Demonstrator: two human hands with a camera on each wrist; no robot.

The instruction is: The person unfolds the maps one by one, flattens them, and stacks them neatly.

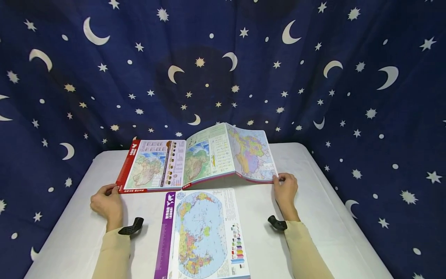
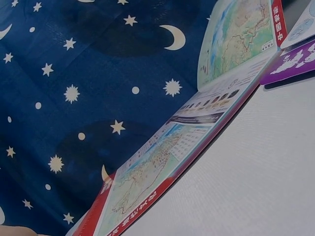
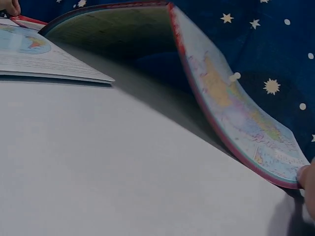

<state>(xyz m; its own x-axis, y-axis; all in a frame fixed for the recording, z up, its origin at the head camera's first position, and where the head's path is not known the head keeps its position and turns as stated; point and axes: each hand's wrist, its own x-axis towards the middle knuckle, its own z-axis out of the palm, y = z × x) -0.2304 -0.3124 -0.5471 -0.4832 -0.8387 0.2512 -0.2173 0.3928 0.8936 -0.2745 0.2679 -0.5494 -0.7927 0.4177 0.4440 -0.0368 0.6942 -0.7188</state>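
Note:
A fold-out map with a red left edge (image 1: pixel 150 168) stretches across the far side of the table. Its left panel lies flat, while the middle and right panels rise to a peaked fold (image 3: pixel 172 29) above the tabletop. At its near left corner my left hand (image 1: pixel 108 203) pinches the red edge between thumb and fingers. My right hand (image 1: pixel 286 193) pinches the near right corner, its thumb on the printed face (image 3: pixel 306 179). Closer to me, a purple-edged world map (image 1: pixel 203 232) lies flat between the forearms, just below the red map's near edge.
The white-covered table (image 1: pixel 265 240) backs onto a dark blue curtain (image 1: pixel 209 93) with moons and stars. Black curved wrist devices (image 1: pixel 132 226) sit at both sleeve cuffs. Under the raised fold, the right wrist view has a shadowed hollow (image 3: pixel 147 83).

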